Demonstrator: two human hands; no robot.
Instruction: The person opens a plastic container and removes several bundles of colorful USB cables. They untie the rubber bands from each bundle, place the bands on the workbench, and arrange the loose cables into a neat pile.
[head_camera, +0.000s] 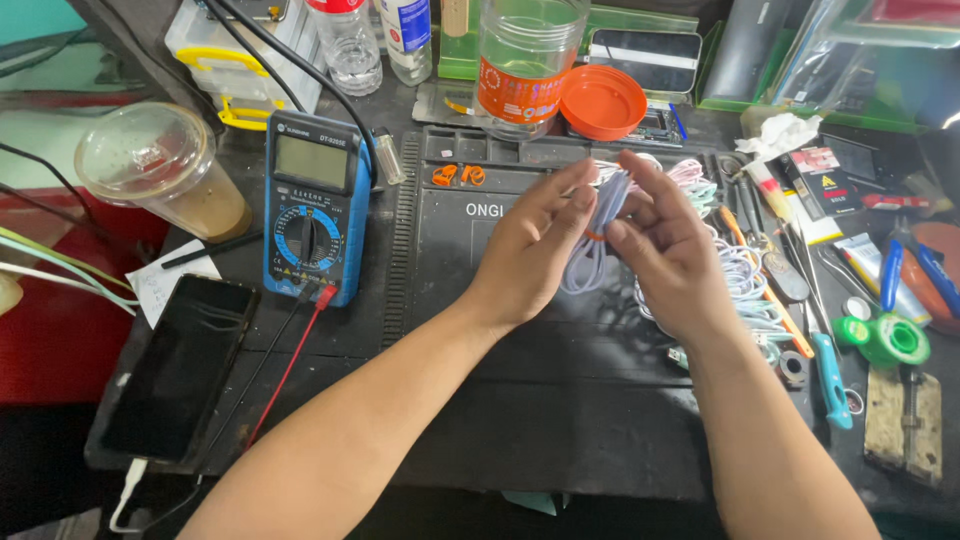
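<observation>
A cluttered black work mat fills the bench. Above its centre, a coiled pale cable is pinched between the left hand and right hand, fingers closed on it. More cables lie at three o'clock, a blue multimeter at nine, an orange lid at twelve.

Both hands — left, right — raised together, fingers loosely curled.

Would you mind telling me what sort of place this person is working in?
Probably a small electronics or phone repair bench: a blue multimeter with its probe leads, a black repair mat, and screwdrivers and tweezers lie about, while both hands hold a bundled pale cable.
</observation>
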